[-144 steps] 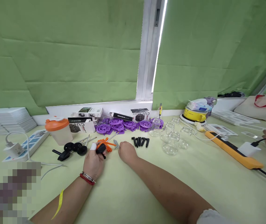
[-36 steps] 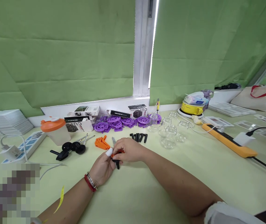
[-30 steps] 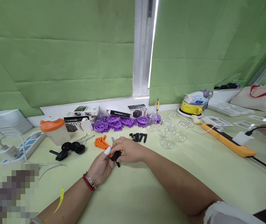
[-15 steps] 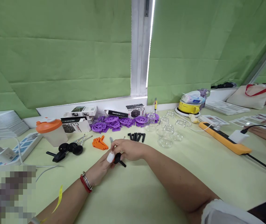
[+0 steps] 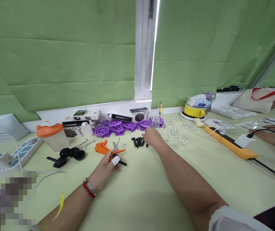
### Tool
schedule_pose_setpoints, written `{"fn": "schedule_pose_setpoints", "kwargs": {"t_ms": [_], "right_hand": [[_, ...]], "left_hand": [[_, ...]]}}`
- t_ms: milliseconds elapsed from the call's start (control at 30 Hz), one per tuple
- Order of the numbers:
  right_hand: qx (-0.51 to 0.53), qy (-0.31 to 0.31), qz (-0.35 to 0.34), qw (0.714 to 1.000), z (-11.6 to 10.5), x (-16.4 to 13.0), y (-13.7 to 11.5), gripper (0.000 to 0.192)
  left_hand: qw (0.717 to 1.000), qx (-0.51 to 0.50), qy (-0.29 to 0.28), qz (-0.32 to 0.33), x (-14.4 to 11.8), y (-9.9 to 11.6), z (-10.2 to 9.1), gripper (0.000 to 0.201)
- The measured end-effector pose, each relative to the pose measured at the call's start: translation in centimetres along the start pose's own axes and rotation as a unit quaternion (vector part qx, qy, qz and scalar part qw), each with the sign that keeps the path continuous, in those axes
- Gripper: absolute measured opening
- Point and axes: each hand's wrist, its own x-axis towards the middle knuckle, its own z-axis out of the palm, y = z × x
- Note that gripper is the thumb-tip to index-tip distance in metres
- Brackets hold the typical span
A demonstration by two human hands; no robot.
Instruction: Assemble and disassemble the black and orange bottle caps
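My left hand (image 5: 106,168), with a white wrap on one finger, is closed around a black knob-like part with a stick handle (image 5: 122,163). An orange angled piece (image 5: 119,151) juts out above it from the same grip. My right hand (image 5: 152,137) is over the right end of a row of short black tubes (image 5: 138,141), its fingers curled downward; their tips and anything in them are hidden. Orange clips (image 5: 101,148) are grouped beyond my left hand, beside a screwdriver (image 5: 117,143). Purple wheel-shaped parts (image 5: 103,131) are piled behind the tubes.
Clear glass jars (image 5: 172,134) stand right of my right hand. To the left are black knobs with handles (image 5: 79,155), an orange-lidded shaker (image 5: 53,138) and a white power strip (image 5: 29,150). An orange power strip (image 5: 229,142) lies right, near another person's hands (image 5: 267,136).
My right hand has left the part in my left hand and moved up and right to the black tubes. The orange piece now shows in my left hand.
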Motion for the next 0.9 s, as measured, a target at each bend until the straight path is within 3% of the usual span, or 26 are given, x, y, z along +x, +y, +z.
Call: {"fn": "schedule_pose_setpoints", "kwargs": {"t_ms": [100,233,400,567,667,733,833,900], "right_hand": [[-0.009,-0.038,0.052,0.998,0.6,1.2,2.1,0.019],[-0.001,-0.083,0.075,0.994,1.8,1.8,3.1,0.012],[-0.006,-0.072,0.091,0.993,2.3,2.2,3.3,0.019],[-0.008,-0.054,0.067,0.996,1.5,1.9,3.2,0.019],[-0.004,-0.051,0.019,0.999,0.6,0.9,1.8,0.014],[0.013,-0.067,-0.063,0.996,0.2,-0.2,0.4,0.01],[0.07,-0.122,-0.256,0.956,0.4,-2.2,-1.8,0.008],[0.077,-0.146,-0.322,0.932,1.1,-3.3,-2.9,0.01]], "left_hand": [[0.999,-0.009,0.032,0.008,0.1,0.2,0.1,0.047],[0.998,0.001,0.06,0.007,-0.1,0.7,0.3,0.051],[0.998,-0.012,0.061,0.007,-0.2,0.7,0.3,0.049],[0.993,-0.099,0.06,0.018,0.0,0.7,0.1,0.043],[0.987,-0.137,0.074,0.025,0.3,0.8,-0.1,0.038],[0.983,-0.157,0.085,0.036,0.4,0.8,-0.4,0.036],[0.977,-0.181,0.102,0.045,0.6,0.9,-0.9,0.033],[0.974,-0.191,0.11,0.048,0.7,0.8,-1.1,0.031]]}}
